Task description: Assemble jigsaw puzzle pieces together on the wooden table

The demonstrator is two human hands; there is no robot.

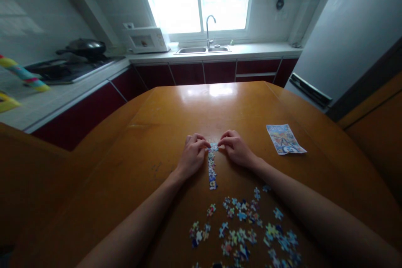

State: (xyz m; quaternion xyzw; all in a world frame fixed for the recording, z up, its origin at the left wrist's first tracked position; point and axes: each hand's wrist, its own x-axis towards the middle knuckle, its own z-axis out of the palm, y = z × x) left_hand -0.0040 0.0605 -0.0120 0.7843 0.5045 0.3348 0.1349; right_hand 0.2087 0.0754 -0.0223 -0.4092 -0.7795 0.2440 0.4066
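A narrow strip of joined jigsaw puzzle pieces (212, 167) lies on the wooden table, running away from me. My left hand (194, 153) is at the left side of its far end, with thumb and fingers pinched at the pieces there. On the opposite side, my right hand (235, 147) has its fingertips closed on the right edge of the same far end. Whether either hand lifts a single piece is too small to make out. Many loose puzzle pieces (241, 215) are scattered nearer to me, between my forearms.
A printed picture sheet (285, 139) lies on the table (150, 113) to the right. Beyond the table are a sink (202, 50), a microwave (147, 40) and a stove with a black pan (84, 47). A refrigerator (342, 29) stands at the right.
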